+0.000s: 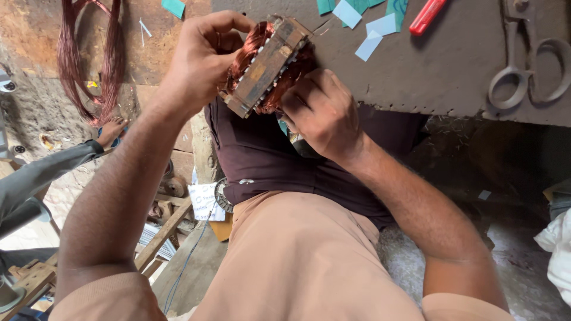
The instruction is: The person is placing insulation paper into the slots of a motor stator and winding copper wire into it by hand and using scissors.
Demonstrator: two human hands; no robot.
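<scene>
Here the motor stator (267,62) with copper windings (250,44) is gripped at the bench edge (416,89) by the left hand (202,56), the coil is pressed by the clenched right hand (321,113), and careful tucking seems needed next.

Bare bench top (428,65) lies open at three o'clock of the right hand (324,116), up to the scissors (529,65). At one o'clock, paper slips (369,30) and a red tool (427,15) crowd it. At nine o'clock of the left hand (199,56), copper wire hanks (89,59) hang.
</scene>
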